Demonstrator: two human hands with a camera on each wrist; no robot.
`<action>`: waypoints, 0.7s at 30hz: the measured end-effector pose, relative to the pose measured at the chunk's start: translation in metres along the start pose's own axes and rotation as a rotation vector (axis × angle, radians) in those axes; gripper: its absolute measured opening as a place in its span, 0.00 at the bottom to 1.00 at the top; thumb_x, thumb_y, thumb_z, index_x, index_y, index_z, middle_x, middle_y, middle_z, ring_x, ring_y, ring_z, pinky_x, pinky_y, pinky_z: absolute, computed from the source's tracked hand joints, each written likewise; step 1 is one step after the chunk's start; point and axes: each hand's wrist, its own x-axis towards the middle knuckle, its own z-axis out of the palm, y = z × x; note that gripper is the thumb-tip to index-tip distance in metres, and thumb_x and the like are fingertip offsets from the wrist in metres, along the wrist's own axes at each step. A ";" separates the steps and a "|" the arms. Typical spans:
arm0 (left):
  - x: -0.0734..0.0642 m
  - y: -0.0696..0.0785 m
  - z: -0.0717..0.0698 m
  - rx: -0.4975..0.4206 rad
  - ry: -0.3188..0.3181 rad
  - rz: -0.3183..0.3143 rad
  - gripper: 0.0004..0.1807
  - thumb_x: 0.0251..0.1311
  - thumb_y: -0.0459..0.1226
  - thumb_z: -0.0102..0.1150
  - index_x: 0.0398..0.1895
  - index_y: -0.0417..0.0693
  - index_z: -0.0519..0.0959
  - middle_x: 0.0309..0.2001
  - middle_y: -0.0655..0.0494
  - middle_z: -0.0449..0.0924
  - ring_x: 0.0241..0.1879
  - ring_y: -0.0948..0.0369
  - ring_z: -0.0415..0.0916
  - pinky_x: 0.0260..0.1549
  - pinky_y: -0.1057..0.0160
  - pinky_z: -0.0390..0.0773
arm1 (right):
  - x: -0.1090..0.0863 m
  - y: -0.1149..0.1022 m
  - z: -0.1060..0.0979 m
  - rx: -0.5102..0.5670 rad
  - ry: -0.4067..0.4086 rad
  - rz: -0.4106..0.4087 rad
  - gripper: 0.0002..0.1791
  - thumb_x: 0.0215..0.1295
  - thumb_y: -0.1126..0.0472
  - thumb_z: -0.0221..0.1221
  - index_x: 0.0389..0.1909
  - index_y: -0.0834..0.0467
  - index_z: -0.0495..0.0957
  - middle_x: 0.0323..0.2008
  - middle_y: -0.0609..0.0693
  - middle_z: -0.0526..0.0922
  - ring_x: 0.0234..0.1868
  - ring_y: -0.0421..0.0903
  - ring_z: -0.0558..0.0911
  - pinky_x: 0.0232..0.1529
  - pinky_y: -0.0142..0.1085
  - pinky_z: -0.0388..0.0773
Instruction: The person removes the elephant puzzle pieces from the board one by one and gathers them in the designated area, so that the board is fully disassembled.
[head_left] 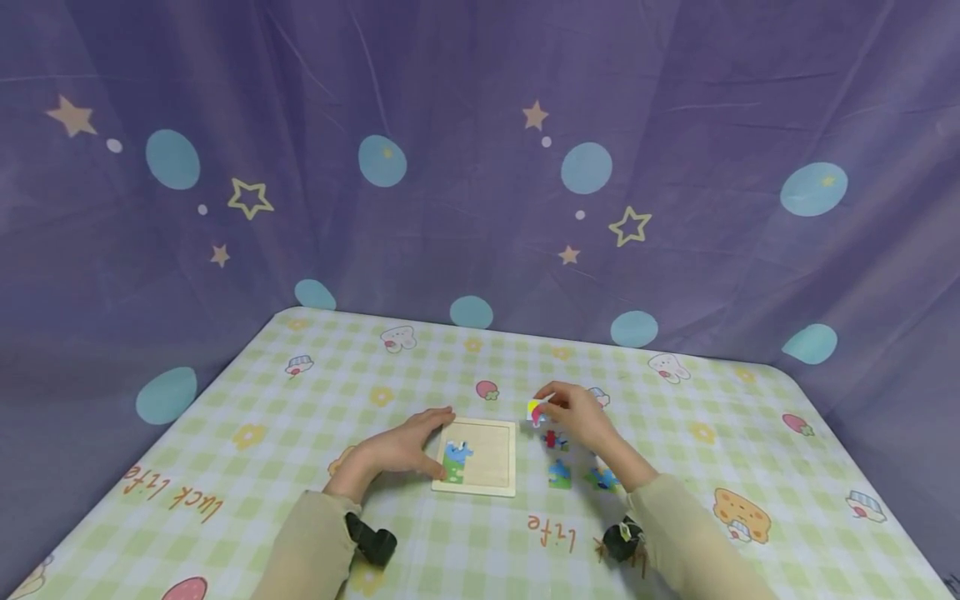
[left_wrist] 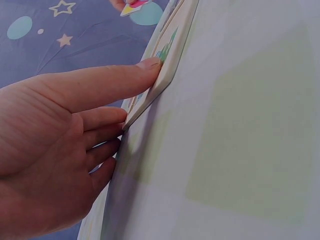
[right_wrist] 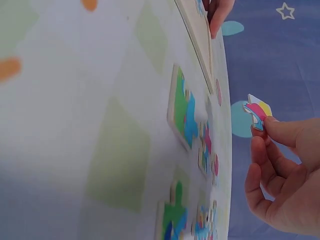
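In the head view a square wooden puzzle tray (head_left: 487, 492) lies on the table, with blue and green puzzle pieces (head_left: 456, 463) set in its left part. My left hand (head_left: 401, 446) rests along the tray's left side; its thumb touches the near left corner and its fingertips the far left corner. The left wrist view shows the thumb (left_wrist: 150, 65) on the rim and the fingers fairly straight. My right hand (head_left: 585, 414) pinches a puzzle piece (right_wrist: 257, 110) coloured yellow, pink, white and blue, raised above the table right of the tray.
Several loose puzzle pieces lie right of the tray, among them a red one (head_left: 555, 439), a blue and green one (head_left: 558, 473) and another (head_left: 602, 477) beneath the right forearm. A checked cloth (head_left: 300, 433) covers the table; a purple curtain (head_left: 480, 233) hangs behind.
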 end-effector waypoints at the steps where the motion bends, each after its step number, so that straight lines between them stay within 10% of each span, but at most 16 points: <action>1: 0.000 0.000 0.000 0.001 0.000 -0.001 0.48 0.41 0.38 0.70 0.68 0.40 0.55 0.71 0.47 0.47 0.70 0.48 0.42 0.64 0.45 0.48 | 0.000 0.001 -0.002 -0.007 0.002 -0.003 0.07 0.61 0.61 0.57 0.39 0.54 0.79 0.27 0.48 0.82 0.29 0.46 0.80 0.29 0.33 0.75; 21: 0.000 -0.001 0.000 -0.012 0.001 0.000 0.49 0.41 0.39 0.70 0.68 0.41 0.55 0.71 0.48 0.47 0.70 0.48 0.41 0.64 0.45 0.48 | -0.007 0.031 -0.030 -0.088 0.036 0.027 0.08 0.63 0.64 0.54 0.40 0.57 0.79 0.27 0.52 0.80 0.26 0.47 0.79 0.23 0.34 0.73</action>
